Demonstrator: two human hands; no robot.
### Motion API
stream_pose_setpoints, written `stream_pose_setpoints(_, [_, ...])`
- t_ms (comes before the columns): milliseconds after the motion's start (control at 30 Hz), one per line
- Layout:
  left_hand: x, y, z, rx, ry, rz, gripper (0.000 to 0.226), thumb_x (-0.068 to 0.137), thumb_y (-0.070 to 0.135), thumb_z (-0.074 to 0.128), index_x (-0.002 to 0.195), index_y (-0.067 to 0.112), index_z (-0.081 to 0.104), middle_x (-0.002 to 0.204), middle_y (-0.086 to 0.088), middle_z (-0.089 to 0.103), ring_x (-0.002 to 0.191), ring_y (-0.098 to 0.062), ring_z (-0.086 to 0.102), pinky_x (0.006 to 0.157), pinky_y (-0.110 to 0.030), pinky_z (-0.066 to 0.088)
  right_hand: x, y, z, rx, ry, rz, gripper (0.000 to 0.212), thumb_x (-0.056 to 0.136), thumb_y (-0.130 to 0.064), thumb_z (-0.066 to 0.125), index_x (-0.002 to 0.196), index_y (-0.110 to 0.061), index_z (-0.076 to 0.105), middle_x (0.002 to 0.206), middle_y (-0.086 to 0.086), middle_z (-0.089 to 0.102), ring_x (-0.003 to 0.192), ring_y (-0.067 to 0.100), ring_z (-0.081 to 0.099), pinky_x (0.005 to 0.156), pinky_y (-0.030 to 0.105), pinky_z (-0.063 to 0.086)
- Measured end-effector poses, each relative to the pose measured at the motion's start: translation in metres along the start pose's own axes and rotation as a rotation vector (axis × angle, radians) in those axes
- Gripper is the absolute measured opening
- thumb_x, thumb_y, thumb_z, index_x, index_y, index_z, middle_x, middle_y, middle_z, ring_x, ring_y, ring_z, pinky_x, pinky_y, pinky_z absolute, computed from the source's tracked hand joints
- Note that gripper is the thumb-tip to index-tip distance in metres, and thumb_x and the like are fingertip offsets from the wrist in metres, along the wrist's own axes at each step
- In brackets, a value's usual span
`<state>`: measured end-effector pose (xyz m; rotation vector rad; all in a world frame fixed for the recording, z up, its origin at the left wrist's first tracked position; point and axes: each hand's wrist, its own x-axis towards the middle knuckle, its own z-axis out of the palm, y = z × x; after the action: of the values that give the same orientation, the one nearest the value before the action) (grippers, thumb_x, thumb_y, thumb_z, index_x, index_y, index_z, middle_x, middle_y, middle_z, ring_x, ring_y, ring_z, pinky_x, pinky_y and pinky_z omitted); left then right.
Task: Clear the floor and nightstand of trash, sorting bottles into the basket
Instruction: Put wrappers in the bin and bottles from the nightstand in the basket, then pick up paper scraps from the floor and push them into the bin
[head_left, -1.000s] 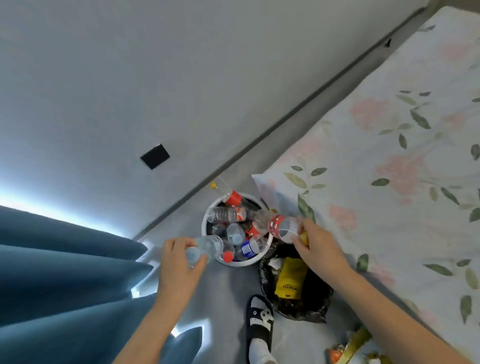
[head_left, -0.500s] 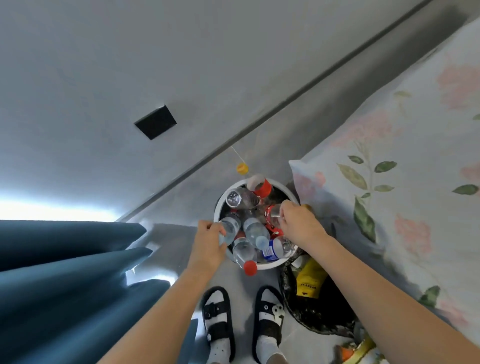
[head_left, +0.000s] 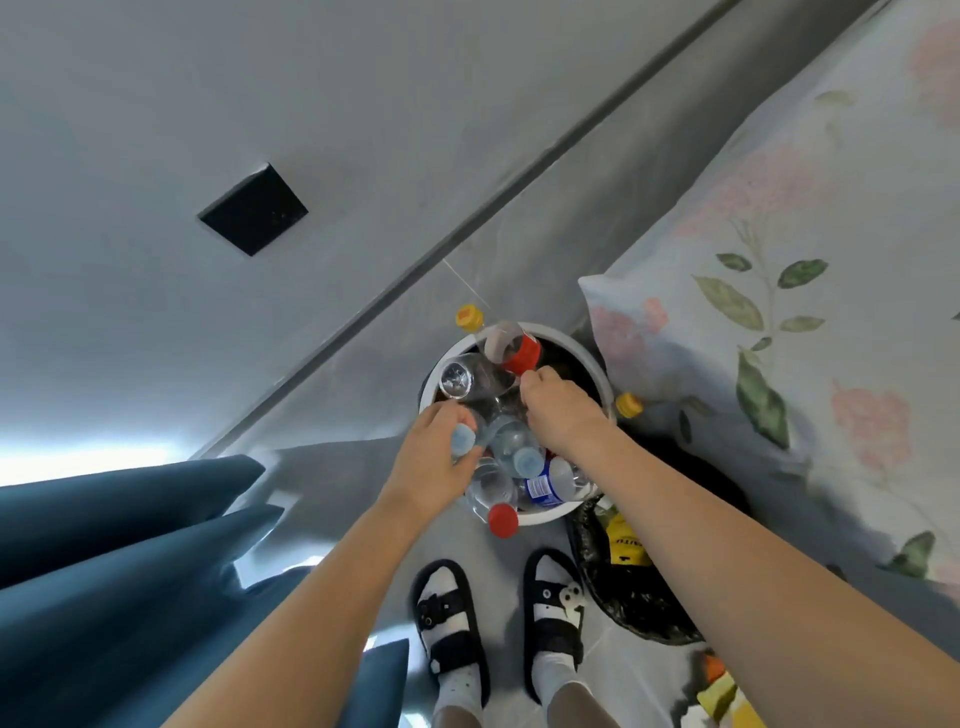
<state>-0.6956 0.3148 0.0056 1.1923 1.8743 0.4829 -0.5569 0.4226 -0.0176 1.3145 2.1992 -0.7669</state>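
A white basket (head_left: 597, 364), crowded with plastic bottles, is set on the grey floor (head_left: 332, 467) beside the floral bedding (head_left: 779, 260). A clear bottle with a pale blue cap (head_left: 462, 438) is gripped at the basket's left rim by the curled fingers of the left hand (head_left: 436, 467). The right hand (head_left: 561, 410) is lowered among the bottles; what its fingers hold cannot be told. A black trash bag (head_left: 623, 597) is seen just right of the basket.

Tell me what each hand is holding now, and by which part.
The left hand holds a clear bottle at its blue-capped neck end, over the basket. The right hand reaches among the bottles; whether it holds one cannot be told.
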Motion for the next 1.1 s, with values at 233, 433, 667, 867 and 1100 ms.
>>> stream_pose_setpoints(233, [-0.023, -0.006, 0.018, 0.087, -0.065, 0.031, 0.024, 0.079, 0.004, 0.068, 0.092, 0.016, 0.052, 0.13, 0.002, 0.045, 0.113, -0.008, 0.046, 0.091, -0.019, 0.037, -0.045, 0.01, -0.007, 0.314, 0.109, 0.016, 0.06, 0.087, -0.036, 0.055, 0.138, -0.03, 0.024, 0.141, 0.007, 0.028, 0.108, 0.034, 0.053, 0.079, 0.044, 0.05])
stream_pose_setpoints(433, [-0.022, 0.011, 0.019, 0.07, -0.167, -0.076, 0.038, 0.071, 0.011, 0.075, 0.098, 0.024, 0.052, 0.136, 0.001, 0.033, 0.113, -0.021, 0.051, 0.087, -0.027, 0.043, -0.083, 0.041, -0.017, 0.398, 0.202, 0.063, 0.058, 0.088, -0.029, 0.054, 0.14, -0.025, 0.027, 0.142, 0.007, 0.034, 0.102, 0.029, 0.058, 0.073, 0.04, 0.051])
stream_pose_setpoints(667, [-0.033, 0.083, -0.018, 0.657, -0.277, -0.176, 0.063, 0.075, 0.038, 0.067, 0.132, 0.027, 0.041, 0.135, -0.004, 0.041, 0.117, -0.028, 0.047, 0.086, -0.04, 0.047, -0.133, 0.075, -0.017, 0.382, 0.162, 0.165, 0.046, 0.088, -0.027, 0.049, 0.132, -0.022, 0.038, 0.125, 0.005, 0.054, 0.114, 0.027, 0.054, 0.082, 0.044, 0.052])
stream_pose_setpoints(867, [-0.041, 0.18, -0.016, 0.697, -0.176, 0.181, 0.045, 0.08, 0.038, 0.062, 0.121, 0.022, 0.05, 0.117, -0.005, 0.057, 0.107, -0.027, 0.054, 0.081, -0.041, 0.05, -0.215, 0.115, -0.045, 0.371, 0.312, 0.316, 0.047, 0.091, -0.039, 0.048, 0.135, -0.022, 0.039, 0.128, 0.002, 0.056, 0.118, 0.025, 0.05, 0.084, 0.04, 0.051])
stream_pose_setpoints(1100, [-0.093, 0.303, 0.058, 0.811, -0.41, 0.561, 0.035, 0.089, 0.028, 0.05, 0.123, 0.024, 0.053, 0.116, -0.004, 0.065, 0.102, -0.025, 0.061, 0.08, -0.042, 0.053, -0.396, 0.201, -0.046, 0.443, 0.553, 0.624, 0.048, 0.089, -0.051, 0.047, 0.126, -0.02, 0.049, 0.108, 0.005, 0.066, 0.105, 0.027, 0.054, 0.082, 0.042, 0.05])
